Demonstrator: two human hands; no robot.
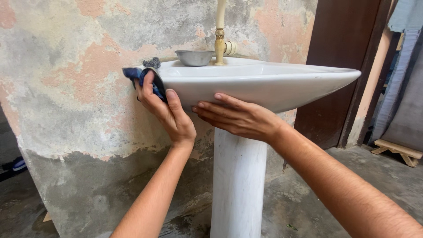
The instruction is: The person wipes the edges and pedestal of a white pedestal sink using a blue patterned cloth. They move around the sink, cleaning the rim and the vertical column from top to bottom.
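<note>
A white pedestal sink (264, 83) stands against a worn, patchy wall, seen from below rim height. My left hand (165, 110) presses a dark blue cloth (141, 79) against the sink's left outer edge. My right hand (238, 117) lies flat with fingers together against the underside of the basin, just right of the left hand. A brass tap (219, 44) rises at the back of the sink. Beside it a small steel bowl (194, 57) sits on the rim, with a grey scrubber (152, 63) further left.
The white pedestal (238, 185) drops to a damp concrete floor. A dark brown door (339, 66) stands to the right, with a low wooden stool (398, 150) beyond it. Blue footwear (17, 165) lies at the far left.
</note>
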